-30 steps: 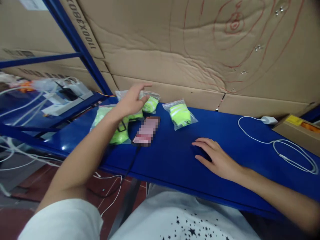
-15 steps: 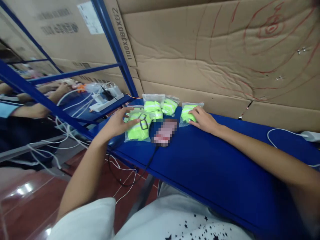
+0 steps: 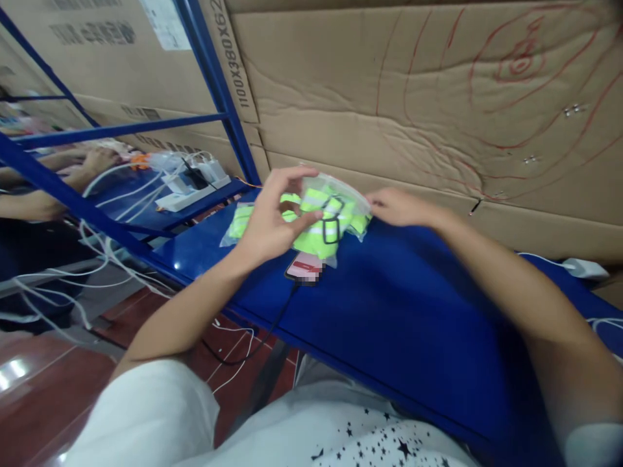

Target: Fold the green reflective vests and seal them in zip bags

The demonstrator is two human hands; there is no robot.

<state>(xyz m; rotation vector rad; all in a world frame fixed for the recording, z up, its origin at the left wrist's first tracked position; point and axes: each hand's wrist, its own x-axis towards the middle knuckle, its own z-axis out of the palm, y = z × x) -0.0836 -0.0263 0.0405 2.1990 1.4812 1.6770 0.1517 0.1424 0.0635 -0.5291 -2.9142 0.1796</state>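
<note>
A clear zip bag (image 3: 318,245) of neon yellow reflective strapping with black buckles is held up above the table, tilted. My left hand (image 3: 272,224) grips its left side, thumb across the front and fingers at the top edge. At the bag's upper right corner, the fingers of my right hand (image 3: 402,207) are pinched on the zip edge. Another bag of the same yellow strapping (image 3: 239,222) lies to the left, partly behind my left hand. More yellow strapping (image 3: 359,224) shows behind the held bag. Just below it lies a phone (image 3: 302,267), partly blurred out.
A black cable (image 3: 277,321) runs from the phone over the front edge of the blue table (image 3: 389,311). Cardboard (image 3: 341,97) walls the back. A blue frame post (image 3: 214,78), a power strip (image 3: 195,194) and another person's hands (image 3: 100,159) are at left. A white adapter (image 3: 586,268) sits at right.
My left hand has lifted the left bag and brought it rightward, above the phone. My right hand has left the bag at right and now pinches the lifted bag's corner.
</note>
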